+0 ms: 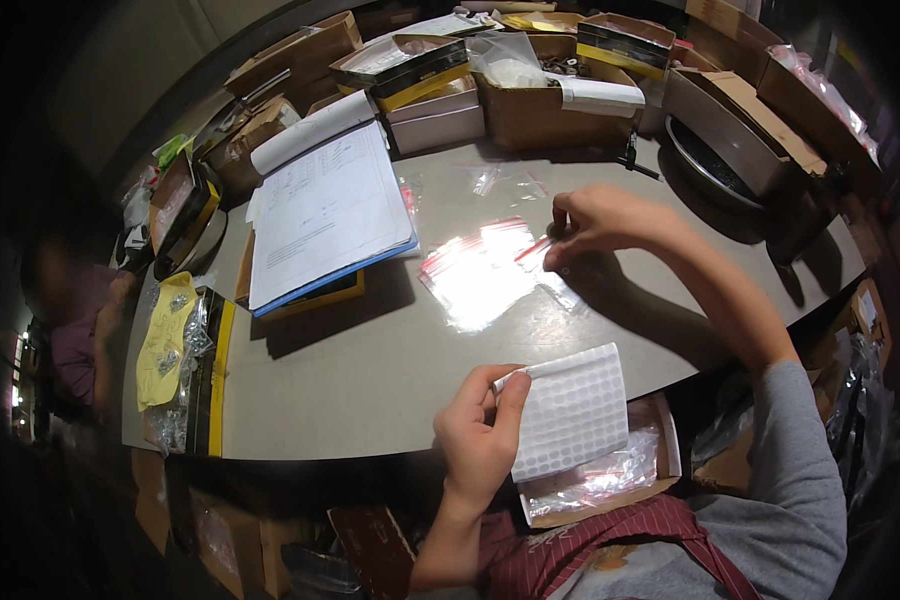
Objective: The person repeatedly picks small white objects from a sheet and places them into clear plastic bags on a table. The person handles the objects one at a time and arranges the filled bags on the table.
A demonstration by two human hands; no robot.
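Note:
My left hand [480,430] pinches a white sheet of small round stickers [575,415] by its upper left edge, thumb on top. The sheet is held up at the table's near edge, above an open box [660,485] of clear plastic bags. Farther off, my right hand [610,222] is bent over the table with its thumb and fingers drawn together. Its fingertips are at the right side of a spread of small clear zip bags [480,275] with red seal lines. Whatever is between those fingertips is too small to make out.
A clipboard with papers [325,215] rests on a box left of the bags. Several cardboard boxes [550,115] of parts line the back. A black pen-like thing [632,160] lies at back right. Yellow paper with bagged parts [165,350] is on the left. A person [75,320] is at far left.

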